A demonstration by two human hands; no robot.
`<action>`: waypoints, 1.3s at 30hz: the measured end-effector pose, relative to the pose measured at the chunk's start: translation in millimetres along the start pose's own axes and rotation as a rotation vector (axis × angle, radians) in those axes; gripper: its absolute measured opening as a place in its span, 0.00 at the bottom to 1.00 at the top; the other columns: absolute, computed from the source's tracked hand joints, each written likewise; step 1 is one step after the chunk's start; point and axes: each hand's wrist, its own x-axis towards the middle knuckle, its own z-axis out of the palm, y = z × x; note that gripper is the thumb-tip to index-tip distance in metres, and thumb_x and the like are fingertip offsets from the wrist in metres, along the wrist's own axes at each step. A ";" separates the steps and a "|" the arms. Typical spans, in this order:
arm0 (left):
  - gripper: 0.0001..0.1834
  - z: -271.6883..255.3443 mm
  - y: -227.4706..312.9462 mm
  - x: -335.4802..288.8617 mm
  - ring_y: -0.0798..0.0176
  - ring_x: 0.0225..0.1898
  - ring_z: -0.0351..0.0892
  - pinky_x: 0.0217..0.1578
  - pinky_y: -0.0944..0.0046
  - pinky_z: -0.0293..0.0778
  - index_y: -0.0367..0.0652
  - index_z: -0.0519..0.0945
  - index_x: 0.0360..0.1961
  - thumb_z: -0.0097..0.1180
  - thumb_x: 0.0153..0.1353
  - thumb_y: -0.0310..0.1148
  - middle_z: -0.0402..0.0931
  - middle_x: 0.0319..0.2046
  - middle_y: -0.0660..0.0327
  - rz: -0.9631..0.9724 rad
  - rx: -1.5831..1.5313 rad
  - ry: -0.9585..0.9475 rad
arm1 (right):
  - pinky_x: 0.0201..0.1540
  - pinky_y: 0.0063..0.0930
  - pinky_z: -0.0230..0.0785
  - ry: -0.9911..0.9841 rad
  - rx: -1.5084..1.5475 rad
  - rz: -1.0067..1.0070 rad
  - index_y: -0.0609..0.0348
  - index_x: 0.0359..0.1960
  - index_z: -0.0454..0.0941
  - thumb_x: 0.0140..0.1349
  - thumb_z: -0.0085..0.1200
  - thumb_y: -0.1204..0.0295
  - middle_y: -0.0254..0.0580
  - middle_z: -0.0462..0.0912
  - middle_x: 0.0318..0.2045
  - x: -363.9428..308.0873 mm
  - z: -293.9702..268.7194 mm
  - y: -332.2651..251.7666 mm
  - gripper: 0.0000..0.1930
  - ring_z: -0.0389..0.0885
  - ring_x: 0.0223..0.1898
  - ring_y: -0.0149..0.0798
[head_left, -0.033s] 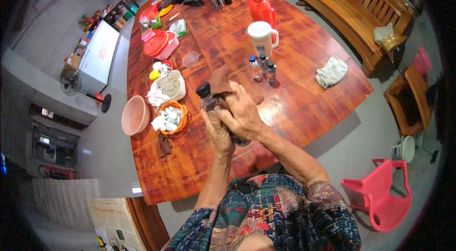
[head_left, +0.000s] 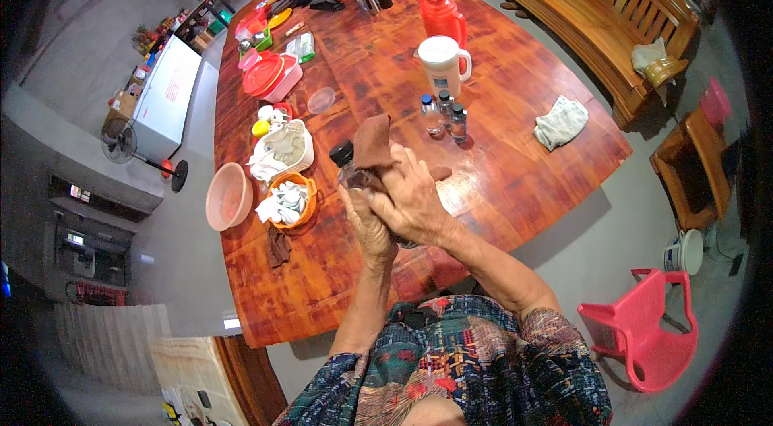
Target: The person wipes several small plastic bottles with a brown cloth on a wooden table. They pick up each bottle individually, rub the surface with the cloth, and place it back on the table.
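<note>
My left hand (head_left: 368, 225) is wrapped round a clear bottle (head_left: 353, 176) with a black cap, tilted with its cap toward the far left. In my right hand (head_left: 415, 199) is a brown cloth (head_left: 374, 142), pressed against the bottle's side. Its loose end sticks up beside the cap, and both hands cover most of the bottle's body. Beyond them on the wooden table (head_left: 515, 184) stand three small clear bottles (head_left: 445, 116), one with a blue cap and two with dark caps. A white pitcher (head_left: 441, 68) is right behind these bottles.
Left of my hands are an orange basket (head_left: 299, 221) of white pieces, a white basket (head_left: 306, 156), a pink basin (head_left: 229, 196) and a dark brown cloth (head_left: 279, 247). A red thermos (head_left: 443, 19) stands farther back. A pale folded cloth (head_left: 561, 122) lies at the right.
The bottle's cap has shifted very slightly left and away from me. My right hand and the brown cloth have moved a little along the bottle; the table things stay put.
</note>
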 end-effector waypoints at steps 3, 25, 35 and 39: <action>0.30 -1.5 -5.5 1.4 0.64 0.48 0.70 0.52 0.62 0.68 0.40 0.60 0.56 0.41 0.64 0.54 0.67 0.49 0.59 -0.005 -0.120 -0.023 | 0.46 0.48 0.57 -0.023 -0.140 -0.111 0.64 0.43 0.72 0.48 0.55 0.61 0.57 0.64 0.56 -19.7 -7.3 -9.1 0.23 0.63 0.56 0.52; 0.36 -10.3 -13.4 -23.0 0.59 0.50 0.71 0.49 0.60 0.72 0.47 0.63 0.58 0.34 0.61 0.64 0.68 0.52 0.61 -0.379 -0.154 -0.143 | 0.45 0.28 0.63 -0.142 0.477 0.083 0.65 0.39 0.72 0.65 0.35 0.62 0.45 0.75 0.35 36.0 -19.2 37.1 0.18 0.72 0.39 0.35; 0.27 23.5 8.9 7.2 0.64 0.49 0.71 0.51 0.63 0.68 0.38 0.66 0.52 0.33 0.68 0.52 0.71 0.47 0.59 -0.078 -0.030 0.063 | 0.44 0.48 0.62 0.103 -0.042 0.013 0.68 0.46 0.67 0.52 0.53 0.65 0.64 0.67 0.41 -2.6 -12.0 -6.1 0.23 0.66 0.39 0.62; 0.25 -17.7 2.6 29.9 0.59 0.36 0.78 0.38 0.57 0.78 0.43 0.70 0.47 0.31 0.68 0.53 0.76 0.40 0.58 -0.230 -0.325 -0.005 | 0.51 0.48 0.59 0.112 -0.234 -0.083 0.68 0.50 0.66 0.51 0.53 0.66 0.65 0.64 0.48 -47.7 -0.9 -9.4 0.25 0.65 0.47 0.62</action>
